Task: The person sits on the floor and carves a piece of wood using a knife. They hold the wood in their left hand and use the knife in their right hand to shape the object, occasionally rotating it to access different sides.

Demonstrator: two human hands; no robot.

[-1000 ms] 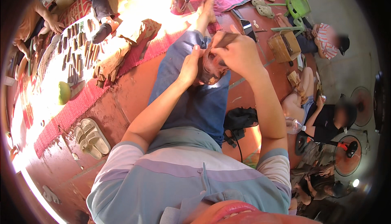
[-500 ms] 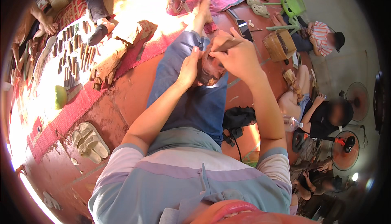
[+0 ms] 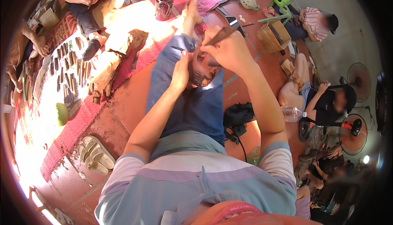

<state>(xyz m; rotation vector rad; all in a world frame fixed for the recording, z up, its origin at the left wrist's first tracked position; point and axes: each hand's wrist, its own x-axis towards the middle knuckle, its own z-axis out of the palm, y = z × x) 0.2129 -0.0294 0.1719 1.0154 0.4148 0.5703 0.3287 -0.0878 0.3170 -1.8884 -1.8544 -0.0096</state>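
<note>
A dark reddish-brown carved wooden piece (image 3: 200, 77), glossy and uneven in shape, rests on my lap over the blue trousers. My left hand (image 3: 180, 73) grips its left side, thumb upward and the other fingers hidden behind it. Above the carving's upper right part, my right hand (image 3: 230, 52) is closed in a pinch on a stiff brown sheet (image 3: 221, 36), which looks like folded sandpaper. The pinching fingertips meet the carving's surface or come very close to it; I cannot tell which.
Rows of carving tools (image 3: 70, 67) lie on a cloth at the left, near a rough wood chunk (image 3: 107, 69) and a green fruit (image 3: 61, 114). Beyond my feet stands a metal jar (image 3: 164, 4). A wooden box (image 3: 273, 37), plastic bottle (image 3: 292, 113) and seated people are to the right.
My right hand has shifted slightly left over the carving, and the brown sheet now stands out more above the fingers. My left hand keeps its place on the carving. The whole view has shifted slightly.
</note>
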